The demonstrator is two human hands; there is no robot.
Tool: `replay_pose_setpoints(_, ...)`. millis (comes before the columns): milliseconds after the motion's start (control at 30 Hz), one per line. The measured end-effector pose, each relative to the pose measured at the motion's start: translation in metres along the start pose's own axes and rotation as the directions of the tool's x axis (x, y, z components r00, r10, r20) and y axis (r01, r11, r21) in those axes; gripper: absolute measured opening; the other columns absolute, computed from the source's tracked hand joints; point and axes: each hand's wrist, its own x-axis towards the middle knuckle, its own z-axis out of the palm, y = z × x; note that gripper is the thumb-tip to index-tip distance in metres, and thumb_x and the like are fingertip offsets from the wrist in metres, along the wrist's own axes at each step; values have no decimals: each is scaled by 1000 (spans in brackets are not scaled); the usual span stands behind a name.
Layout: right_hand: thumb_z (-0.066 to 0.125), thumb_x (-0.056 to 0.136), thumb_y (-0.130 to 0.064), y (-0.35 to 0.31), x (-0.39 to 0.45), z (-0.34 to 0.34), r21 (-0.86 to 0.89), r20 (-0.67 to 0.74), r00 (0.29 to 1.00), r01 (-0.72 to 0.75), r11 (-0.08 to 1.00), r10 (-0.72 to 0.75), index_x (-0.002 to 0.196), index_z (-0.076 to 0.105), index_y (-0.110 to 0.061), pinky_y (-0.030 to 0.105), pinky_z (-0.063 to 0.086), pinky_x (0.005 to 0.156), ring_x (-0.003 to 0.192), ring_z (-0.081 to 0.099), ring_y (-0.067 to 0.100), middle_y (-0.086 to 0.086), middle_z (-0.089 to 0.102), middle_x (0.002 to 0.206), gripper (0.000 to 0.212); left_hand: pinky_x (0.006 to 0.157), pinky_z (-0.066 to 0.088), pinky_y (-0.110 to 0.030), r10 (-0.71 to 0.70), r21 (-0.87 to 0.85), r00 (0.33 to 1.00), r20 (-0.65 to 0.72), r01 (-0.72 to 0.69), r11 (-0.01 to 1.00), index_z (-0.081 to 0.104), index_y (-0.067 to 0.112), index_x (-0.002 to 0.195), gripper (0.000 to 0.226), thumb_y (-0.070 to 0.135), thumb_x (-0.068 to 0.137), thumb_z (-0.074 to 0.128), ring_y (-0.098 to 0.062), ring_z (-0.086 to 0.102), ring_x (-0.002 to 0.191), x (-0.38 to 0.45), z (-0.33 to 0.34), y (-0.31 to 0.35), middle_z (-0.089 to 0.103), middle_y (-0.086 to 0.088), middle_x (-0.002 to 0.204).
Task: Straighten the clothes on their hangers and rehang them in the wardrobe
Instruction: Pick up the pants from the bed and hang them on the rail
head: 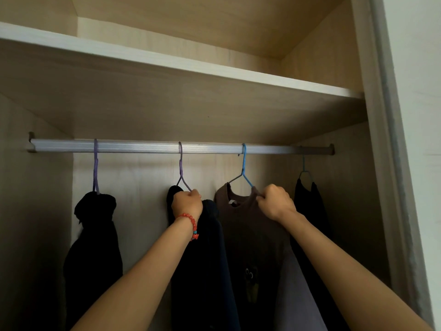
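Inside the wardrobe (353,68), a ribbed metal rail (148,147) runs under a pale shelf (214,70) and carries four hangers. At far left a purple hanger (96,168) holds a black garment (95,235) bunched over it, so the hanger's shoulders are hidden. The second purple hanger (181,168) carries a dark navy garment (207,271); the left hand (187,204), with a red bead bracelet (192,224) at the wrist, is curled in a fist around the hanger's right shoulder where the cloth meets it. Just to its right, a blue hanger (244,168) holds a brown T-shirt (248,235), whose neckline sits crooked with a white label showing; a small dark print low on the chest is too dim to make out. The right hand (276,201) pinches the T-shirt's right shoulder at the collar, knuckles toward the camera, and covers that end of the hanger. A greyish cloth (296,295) hangs below the right forearm; whether it belongs to the T-shirt cannot be told. At far right a thin blue hanger (304,169) in shadow bears a black garment (307,206). All the clothes are cut off by the bottom edge.
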Motion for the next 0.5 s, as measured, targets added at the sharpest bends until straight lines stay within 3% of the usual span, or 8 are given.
replay_pose_setpoints(133,49,91,-21,1,1,2,-3,-4,1000,-3,1000,2,76,58,-8,31,41,62,74,57,26,8,57,80,22,77,42,-28,-2,-20,1000,2,2,1000,64,-11,97,28,7,92,43,-36,60,103,-3,-1,2,66,-22,110)
replay_pose_setpoints(400,49,91,-27,11,-2,0,-8,4,1000,-3,1000,3,82,64,-5,31,41,63,81,61,29,10,61,82,28,79,41,-26,-1,-28,1000,23,1,1000,64,-9,102,28,8,92,45,-32,60,105,-5,-5,3,65,-19,113)
replay_pose_setpoints(500,48,91,-29,13,-9,-8,-28,-4,1000,21,999,-21,77,60,-8,31,40,63,83,61,30,9,61,83,28,74,39,-25,-17,-35,998,53,19,999,67,-7,92,24,7,90,48,-27,57,88,-3,-7,3,65,-15,95)
